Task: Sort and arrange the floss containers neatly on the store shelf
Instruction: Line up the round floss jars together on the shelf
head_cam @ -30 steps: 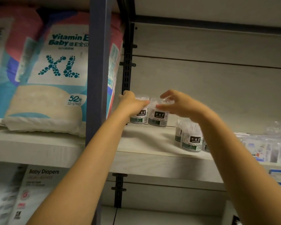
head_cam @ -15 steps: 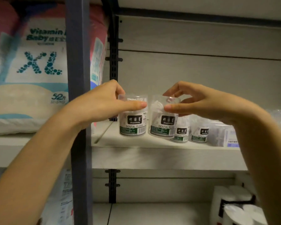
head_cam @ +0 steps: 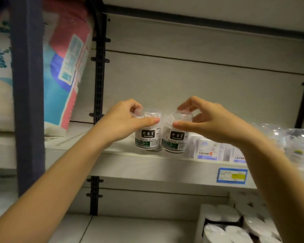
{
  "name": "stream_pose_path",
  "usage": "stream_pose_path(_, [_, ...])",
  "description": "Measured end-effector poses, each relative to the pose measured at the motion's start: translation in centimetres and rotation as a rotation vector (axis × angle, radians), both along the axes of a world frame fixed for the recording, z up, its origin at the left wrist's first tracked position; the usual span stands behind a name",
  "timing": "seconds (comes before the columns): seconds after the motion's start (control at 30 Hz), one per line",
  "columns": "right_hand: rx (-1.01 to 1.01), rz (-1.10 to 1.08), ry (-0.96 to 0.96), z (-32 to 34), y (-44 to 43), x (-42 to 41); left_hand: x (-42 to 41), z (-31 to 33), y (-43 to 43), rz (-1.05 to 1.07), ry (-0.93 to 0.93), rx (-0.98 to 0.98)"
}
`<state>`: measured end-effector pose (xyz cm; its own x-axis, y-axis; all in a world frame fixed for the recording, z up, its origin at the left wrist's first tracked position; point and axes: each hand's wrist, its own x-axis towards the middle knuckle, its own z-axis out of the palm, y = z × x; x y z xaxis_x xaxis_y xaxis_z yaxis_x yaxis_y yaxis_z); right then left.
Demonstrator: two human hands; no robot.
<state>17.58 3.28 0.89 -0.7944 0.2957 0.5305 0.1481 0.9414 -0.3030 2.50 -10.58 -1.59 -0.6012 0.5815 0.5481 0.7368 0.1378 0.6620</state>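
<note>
Centre of frame: the left hand (head_cam: 128, 120) pinches the top of the left floss container (head_cam: 147, 137) between thumb and curled fingers, and the right hand (head_cam: 205, 120) grips the right floss container (head_cam: 174, 139) likewise. The two tubs stand upright, side by side and nearly touching, at the shelf (head_cam: 147, 165); whether their bases rest on it cannot be told. Good practice, in my judgement: set both down level, labels forward, left of the flat packets (head_cam: 211, 149) at centre right.
</note>
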Motion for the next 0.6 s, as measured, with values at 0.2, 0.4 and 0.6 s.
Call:
stream_pose_path(0.2, [0.024, 0.018, -0.044, -0.6, 1.5, -0.2, 1.0, 0.0, 0.6, 0.035, -0.060, -0.017])
stream_pose_path(0.4, [0.057, -0.006, -0.046, -1.6, 2.0, -0.7, 0.9, -0.3, 1.3, 0.082, -0.015, -0.066])
stream_pose_path(0.6, [0.100, -0.050, 0.006, -2.4, 2.2, -1.1, 0.6, -0.7, 1.6, 0.067, -0.037, -0.091])
